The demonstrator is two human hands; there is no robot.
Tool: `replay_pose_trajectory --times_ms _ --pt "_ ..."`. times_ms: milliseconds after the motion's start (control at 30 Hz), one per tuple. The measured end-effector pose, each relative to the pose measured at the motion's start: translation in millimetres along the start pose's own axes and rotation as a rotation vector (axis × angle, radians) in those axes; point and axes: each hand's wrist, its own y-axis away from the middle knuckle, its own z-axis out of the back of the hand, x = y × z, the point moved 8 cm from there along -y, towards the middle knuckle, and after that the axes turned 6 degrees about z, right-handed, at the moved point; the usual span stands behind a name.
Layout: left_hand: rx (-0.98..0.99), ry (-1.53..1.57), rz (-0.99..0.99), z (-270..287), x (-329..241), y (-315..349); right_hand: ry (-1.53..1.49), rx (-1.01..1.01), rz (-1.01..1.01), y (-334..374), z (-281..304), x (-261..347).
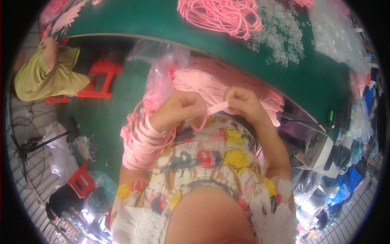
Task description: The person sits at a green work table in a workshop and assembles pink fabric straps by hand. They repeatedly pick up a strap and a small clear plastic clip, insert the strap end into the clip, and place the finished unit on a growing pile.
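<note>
A flat pink strap (217, 107) is drawn tight between my two hands, just above my lap. My left hand (178, 107) is closed on one part of it, thumb pressed to the fingers. My right hand (245, 103) pinches the strap's other end between thumb and fingertips. Below the left hand a narrow loop of pink strap (198, 124) hangs down. Many pink strap loops (140, 144) are stacked round my left wrist and forearm. Beyond my hands lies a heap of flat pink straps (195, 81), partly hidden by them.
On the green table (142, 24) ahead sit a tangle of pink cords (219, 16), scattered clear plastic buckles (282, 34) and a clear plastic bag (337, 32). Red stools (101, 77) stand at the left, beside another person in yellow-green clothing (44, 77). Bags and a box (323, 152) crowd the right.
</note>
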Motion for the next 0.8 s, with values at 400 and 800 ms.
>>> replay_pose_trajectory --times_ms 400,800 --pt "-0.068 -0.271 0.054 5.2 -1.4 -1.1 0.344 -0.01 0.048 0.1 -3.1 47.5" --pt "-0.083 -0.185 0.126 2.5 6.1 3.4 0.529 -0.005 0.189 2.1 -3.7 59.6"
